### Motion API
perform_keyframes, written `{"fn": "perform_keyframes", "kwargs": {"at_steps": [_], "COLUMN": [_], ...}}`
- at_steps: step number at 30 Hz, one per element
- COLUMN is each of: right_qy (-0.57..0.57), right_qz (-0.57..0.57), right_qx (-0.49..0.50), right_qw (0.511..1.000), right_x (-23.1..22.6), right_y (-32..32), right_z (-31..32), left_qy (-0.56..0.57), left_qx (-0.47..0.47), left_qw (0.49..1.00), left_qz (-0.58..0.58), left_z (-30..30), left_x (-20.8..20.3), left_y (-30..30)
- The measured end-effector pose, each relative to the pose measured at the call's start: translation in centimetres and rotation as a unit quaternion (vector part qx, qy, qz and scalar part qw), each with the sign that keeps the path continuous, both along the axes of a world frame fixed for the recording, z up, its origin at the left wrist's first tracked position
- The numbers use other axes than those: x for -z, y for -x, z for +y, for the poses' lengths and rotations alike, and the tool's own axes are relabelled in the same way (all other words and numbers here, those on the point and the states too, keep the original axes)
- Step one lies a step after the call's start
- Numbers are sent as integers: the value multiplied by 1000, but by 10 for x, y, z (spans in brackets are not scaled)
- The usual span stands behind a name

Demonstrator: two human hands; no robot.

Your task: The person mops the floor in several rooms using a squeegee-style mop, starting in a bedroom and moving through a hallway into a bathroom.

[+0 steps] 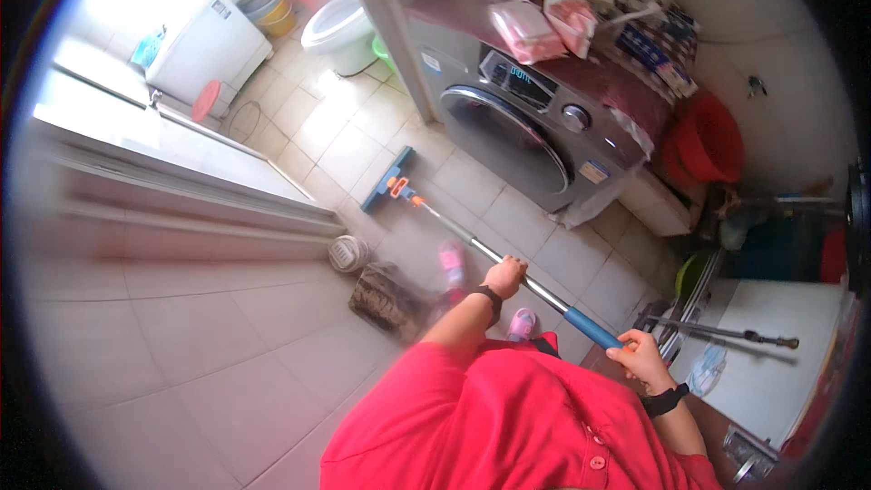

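A long-handled floor squeegee (463,234) slants across the view, its metal pole running from my body out to the tiled floor (463,186). Its wide blue head (388,180) with an orange joint rests on the tiles near the bathroom doorway. My left hand (505,277) is wrapped round the middle of the pole. Farther back, my right hand (641,358) is closed on the end of the blue grip. Black bands circle both wrists. Below the pole show my feet in pink slippers (522,324).
A grey front-loading washing machine (517,127) stands to the right, packages (526,32) on top. Beside it sits a red bucket (705,138). A toilet (337,32) and a white machine (204,45) are beyond the doorway. A dark stump-like object (388,302) and a white container (348,254) stand left.
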State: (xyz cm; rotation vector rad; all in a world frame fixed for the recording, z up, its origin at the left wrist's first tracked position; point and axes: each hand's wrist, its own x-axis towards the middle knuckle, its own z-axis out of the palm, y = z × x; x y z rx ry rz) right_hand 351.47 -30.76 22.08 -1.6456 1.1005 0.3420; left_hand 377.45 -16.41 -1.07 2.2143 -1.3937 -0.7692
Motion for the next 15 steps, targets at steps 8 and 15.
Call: {"fn": "perform_keyframes", "kwargs": {"at_steps": [8,15], "right_qy": [-117,-333], "right_qz": [-14,20], "right_qx": [-43,-118], "right_qw": [992,935], "right_x": [1,-13], "right_y": [-249,-510], "right_z": [33,86], "left_qy": [17,90], "left_qx": [-211,-412], "left_qw": [976,893], "left_qz": [-51,-159], "left_z": [55,101], "left_x": [31,-10], "left_y": [-218,-425]}}
